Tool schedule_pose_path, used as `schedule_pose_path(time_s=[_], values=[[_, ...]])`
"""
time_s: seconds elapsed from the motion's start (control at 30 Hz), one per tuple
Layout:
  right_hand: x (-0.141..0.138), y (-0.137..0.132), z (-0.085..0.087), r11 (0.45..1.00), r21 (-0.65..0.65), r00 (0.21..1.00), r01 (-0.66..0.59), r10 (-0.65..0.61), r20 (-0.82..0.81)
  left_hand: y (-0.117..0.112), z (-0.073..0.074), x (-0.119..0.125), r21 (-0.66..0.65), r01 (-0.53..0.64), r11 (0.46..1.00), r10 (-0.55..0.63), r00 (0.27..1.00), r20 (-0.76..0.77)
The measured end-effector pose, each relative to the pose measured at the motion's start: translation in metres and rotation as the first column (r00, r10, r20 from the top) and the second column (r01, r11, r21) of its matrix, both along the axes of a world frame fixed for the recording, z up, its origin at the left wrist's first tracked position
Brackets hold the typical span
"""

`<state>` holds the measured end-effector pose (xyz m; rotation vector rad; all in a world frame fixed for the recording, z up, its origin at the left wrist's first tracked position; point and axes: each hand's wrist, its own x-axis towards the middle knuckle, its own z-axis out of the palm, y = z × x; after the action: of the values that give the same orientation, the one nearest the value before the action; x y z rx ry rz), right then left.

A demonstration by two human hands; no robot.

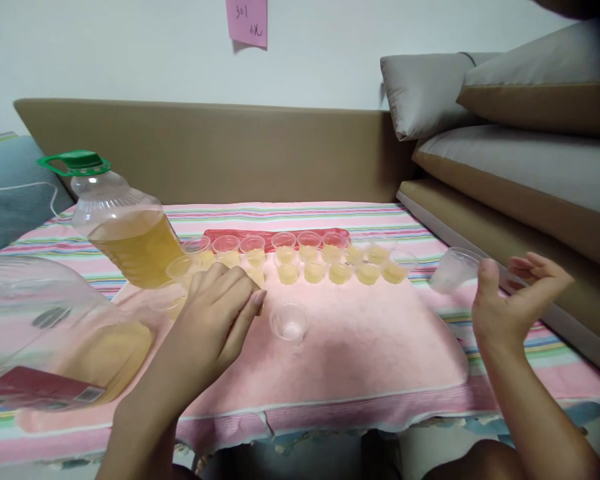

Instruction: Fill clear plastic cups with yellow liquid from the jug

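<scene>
Right now we see the right hand (510,300) raised off the cloth, fingers loosely curled and spread, thumb up; an empty clear cup (453,270) sits tipped on its side at the thumb tip, mouth facing away from the palm. We cannot tell whether the thumb actually grips it or only touches its rim. The left hand (220,313) lies knuckles-up on the pink towel (360,347), fingers together and bent, tips pointing toward the right hand; whether it holds anything beneath is hidden.

Just beside the left fingertips stands one empty small cup (289,323), upright, apart from the others. Beyond the left hand, away from us, run two rows of filled cups (313,263) with yellowish liquid, set close together; the nearest ones are partly hidden by the knuckles. Behind the far row lies a red strip (275,235).

Outward from the left hand's far side leans a large bottle (125,233) with a green cap and handle, partly full of yellow liquid. Nearer us on that same side sits a second big bottle (50,333), blurred, with a red label. Under the towel lies a striped cloth (290,215). Past the right hand are stacked cushions (520,140).
</scene>
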<state>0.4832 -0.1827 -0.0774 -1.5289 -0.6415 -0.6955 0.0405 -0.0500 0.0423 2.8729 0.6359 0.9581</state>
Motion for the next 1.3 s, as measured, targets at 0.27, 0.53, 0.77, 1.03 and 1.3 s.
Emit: schedule_pose_path(time_s=[0.27,0.53,0.77,1.03,1.3], values=[[-0.147,0.016,0.020,0.716,-0.288,0.728,-0.636,0.680,0.087,-0.006,0.000,-0.004,-0.231,-0.188,0.954,0.157,0.976,-0.149],[-0.207,0.046,0.009,0.340,-0.466,0.456,-0.817,0.876,-0.160,-0.004,-0.018,-0.018,-0.535,-0.422,0.732,0.032,0.806,-0.591],[-0.216,0.054,0.010,0.302,-0.427,0.440,-0.852,0.855,-0.275,0.002,-0.031,-0.018,-0.638,-0.304,0.707,-0.074,0.866,-0.495],[-0.219,0.054,0.008,0.327,-0.427,0.457,-0.843,0.854,-0.249,0.005,-0.041,-0.007,-0.622,-0.285,0.729,-0.083,0.866,-0.494],[-0.220,0.051,0.005,0.272,-0.317,0.384,-0.908,0.842,-0.378,0.007,-0.043,-0.003,-0.618,-0.298,0.727,-0.077,0.859,-0.506]])
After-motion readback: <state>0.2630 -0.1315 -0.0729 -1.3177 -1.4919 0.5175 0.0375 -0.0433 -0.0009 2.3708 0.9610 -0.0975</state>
